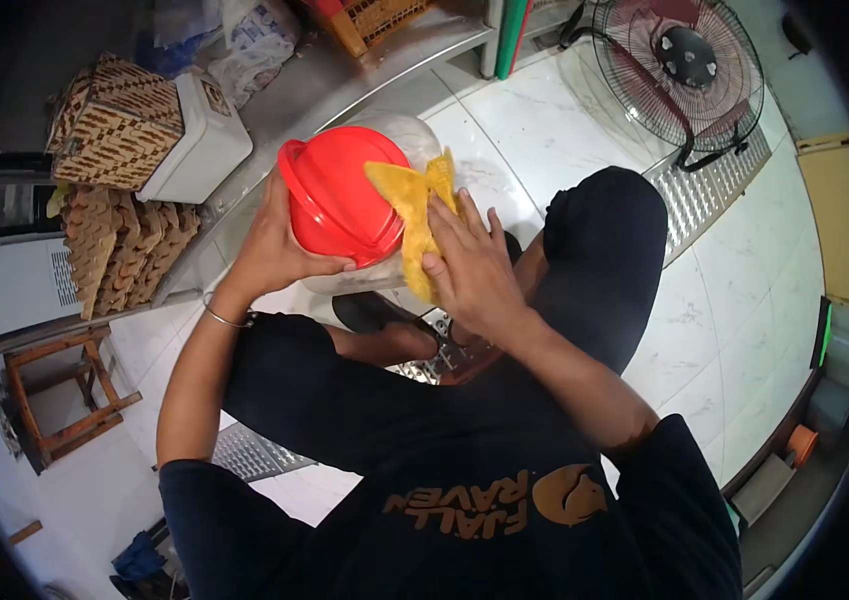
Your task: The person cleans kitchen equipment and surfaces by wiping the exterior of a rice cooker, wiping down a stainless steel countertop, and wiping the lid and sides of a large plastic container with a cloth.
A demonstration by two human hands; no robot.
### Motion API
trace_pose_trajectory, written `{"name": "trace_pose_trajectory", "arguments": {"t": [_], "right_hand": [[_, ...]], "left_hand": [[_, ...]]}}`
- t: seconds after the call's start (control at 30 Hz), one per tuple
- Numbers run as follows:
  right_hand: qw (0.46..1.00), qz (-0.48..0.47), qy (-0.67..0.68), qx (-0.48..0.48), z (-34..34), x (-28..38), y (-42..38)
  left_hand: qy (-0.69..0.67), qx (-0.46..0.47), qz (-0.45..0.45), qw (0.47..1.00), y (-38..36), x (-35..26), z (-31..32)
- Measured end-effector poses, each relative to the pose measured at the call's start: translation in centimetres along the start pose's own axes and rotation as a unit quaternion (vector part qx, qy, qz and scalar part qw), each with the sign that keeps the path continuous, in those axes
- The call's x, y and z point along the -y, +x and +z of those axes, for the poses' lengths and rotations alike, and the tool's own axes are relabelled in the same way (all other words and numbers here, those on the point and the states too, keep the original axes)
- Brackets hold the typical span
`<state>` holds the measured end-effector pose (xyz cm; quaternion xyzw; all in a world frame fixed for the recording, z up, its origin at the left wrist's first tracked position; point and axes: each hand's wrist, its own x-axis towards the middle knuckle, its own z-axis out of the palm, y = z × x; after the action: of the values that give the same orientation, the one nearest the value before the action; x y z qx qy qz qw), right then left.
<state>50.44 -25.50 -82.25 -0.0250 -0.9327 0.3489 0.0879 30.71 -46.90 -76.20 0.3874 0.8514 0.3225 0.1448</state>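
A clear plastic jar (425, 130) with a round red lid (345, 195) is held tilted above my lap. My left hand (273, 252) grips the lid's rim from the left, thumb along its lower edge. Against the jar's right side, my right hand (477, 268) presses a yellow cloth (413, 215), its fingers laid over the fabric. One corner of the cloth overlaps the lid. The jar's far side and its contents cannot be made out.
A metal shelf (385, 75) runs along the upper left, bearing a white container (207, 135). Stacked egg trays (130, 240) stand at left, above a wooden stool (65, 390). A fan (685, 60) stands at upper right on the tiled floor (705, 330).
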Motion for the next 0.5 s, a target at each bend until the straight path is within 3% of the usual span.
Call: {"name": "trace_pose_trajectory", "arguments": {"t": [0.13, 0.23, 0.4, 0.5], "right_hand": [[0.998, -0.028, -0.048, 0.042, -0.3, -0.9, -0.1], [0.996, -0.021, -0.084, 0.036, 0.5, -1.0, 1.5], [0.994, 0.03, -0.075, -0.079, 2.4, -2.9, 7.2], [0.998, 0.043, -0.052, -0.004, 1.4, -5.7, 12.5]], "left_hand": [[0.038, 0.062, 0.056, 0.996, 1.6, 1.3, -2.9], [0.178, 0.154, 0.068, 0.97, 3.7, 4.0, -4.7], [0.156, 0.206, 0.074, 0.963, 6.0, 3.3, -6.0], [0.107, 0.231, 0.059, 0.965, 5.9, 3.4, -5.9]]}}
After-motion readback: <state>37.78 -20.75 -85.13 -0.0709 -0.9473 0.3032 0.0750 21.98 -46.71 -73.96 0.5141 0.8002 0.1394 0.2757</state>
